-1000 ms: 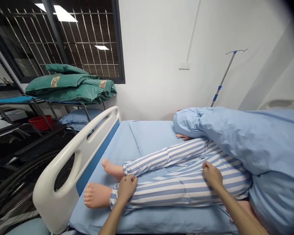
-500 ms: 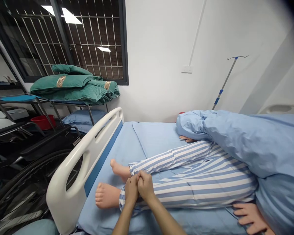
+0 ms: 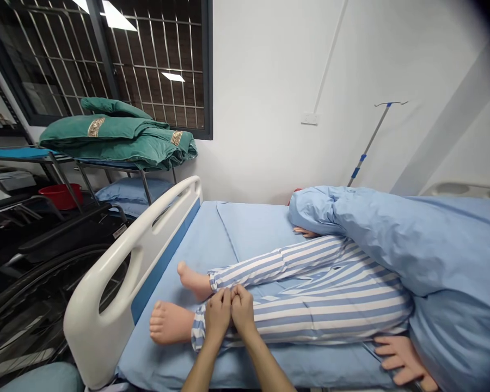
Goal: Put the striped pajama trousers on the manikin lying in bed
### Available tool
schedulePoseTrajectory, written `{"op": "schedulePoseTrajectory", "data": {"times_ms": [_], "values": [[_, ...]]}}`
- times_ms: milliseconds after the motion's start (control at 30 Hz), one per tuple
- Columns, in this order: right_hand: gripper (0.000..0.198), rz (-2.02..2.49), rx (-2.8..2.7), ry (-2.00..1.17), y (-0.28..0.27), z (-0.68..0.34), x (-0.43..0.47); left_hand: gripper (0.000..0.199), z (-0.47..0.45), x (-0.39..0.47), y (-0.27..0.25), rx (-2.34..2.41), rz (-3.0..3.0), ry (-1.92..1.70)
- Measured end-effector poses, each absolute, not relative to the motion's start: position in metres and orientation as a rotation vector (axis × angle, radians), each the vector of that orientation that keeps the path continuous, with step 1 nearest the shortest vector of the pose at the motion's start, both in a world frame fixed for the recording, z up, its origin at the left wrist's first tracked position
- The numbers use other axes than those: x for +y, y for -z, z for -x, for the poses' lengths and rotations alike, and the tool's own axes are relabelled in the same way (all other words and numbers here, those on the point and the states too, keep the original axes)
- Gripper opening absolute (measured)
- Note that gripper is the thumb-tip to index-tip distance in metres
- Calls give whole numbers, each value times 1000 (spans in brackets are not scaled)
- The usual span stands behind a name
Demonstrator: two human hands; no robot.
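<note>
A mannequin-like figure lies on the bed in blue-and-white striped trousers, its bare feet toward the footboard. My left hand is curled over the near lower leg, just above the gathered cuff and the near foot. Right beside it, on the knee side, my right hand also has its fingers bent down over the same leg. The two hands touch or nearly touch at the knuckles. Their fingertips are hidden on the far side of the leg. Beyond lies the far foot.
A blue quilt covers the figure's upper body; one mannequin hand sticks out at the near edge. The white footboard stands left, with a wheelchair past it. Green folded quilts and an IV pole are farther back.
The view has shifted slightly, so the bed and figure appear farther left. My hands have moved a little up the leg from the cuff, still on the trouser leg.
</note>
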State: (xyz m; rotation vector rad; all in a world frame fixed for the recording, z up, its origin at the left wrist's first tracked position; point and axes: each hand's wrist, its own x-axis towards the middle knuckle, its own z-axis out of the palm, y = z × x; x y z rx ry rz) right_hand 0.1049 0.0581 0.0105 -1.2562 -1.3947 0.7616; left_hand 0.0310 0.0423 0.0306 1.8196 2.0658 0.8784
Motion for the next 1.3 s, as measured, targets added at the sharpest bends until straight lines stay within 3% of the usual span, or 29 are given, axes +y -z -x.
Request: {"op": "schedulePoseTrajectory", "data": {"times_ms": [467, 767, 1300], "values": [[17, 1269, -1557, -706, -23, -156, 64, 28, -37, 39, -22, 2138, -1810, -720], [16, 1245, -1367, -799, -23, -155, 70, 39, -67, 43, -28, 1804, -1525, -1278], [20, 1331, -1434, -656, -26, -200, 69, 40, -75, 46, -32, 1841, -1602, -1068]]}}
